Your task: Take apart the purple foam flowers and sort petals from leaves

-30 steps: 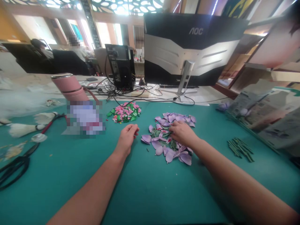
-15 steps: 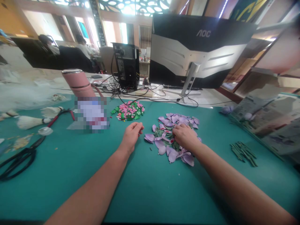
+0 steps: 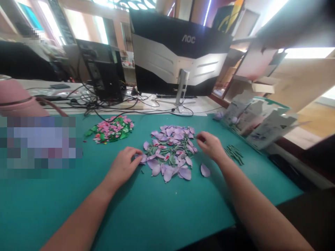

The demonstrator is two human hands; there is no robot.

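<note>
The fingers of my left hand (image 3: 125, 165) close on a lilac plastic petal (image 3: 142, 159) at the left edge of a heap of lilac petals (image 3: 167, 172). Mixed into that heap are thin green stem pieces (image 3: 163, 152) and small pink-and-red parts. Just right of the heap, my right hand (image 3: 210, 145) is above the mat with thumb and fingers curled together. Whatever may be between those fingertips is too small to make out. Below this hand a single loose petal (image 3: 205, 170) lies apart from the heap.
Green sticks (image 3: 233, 154) form a small pile at right, before an open box (image 3: 272, 125). Pink and green flower pieces (image 3: 113, 129) lie at back left, near a pink flask (image 3: 18, 97). Cables, a computer case (image 3: 104, 76) and a monitor (image 3: 180, 52) line the back.
The view has turned right. My right hand has left the heap and moved to its right side. My left hand has reached the petal at the heap's left edge. A loose petal now shows at right.
</note>
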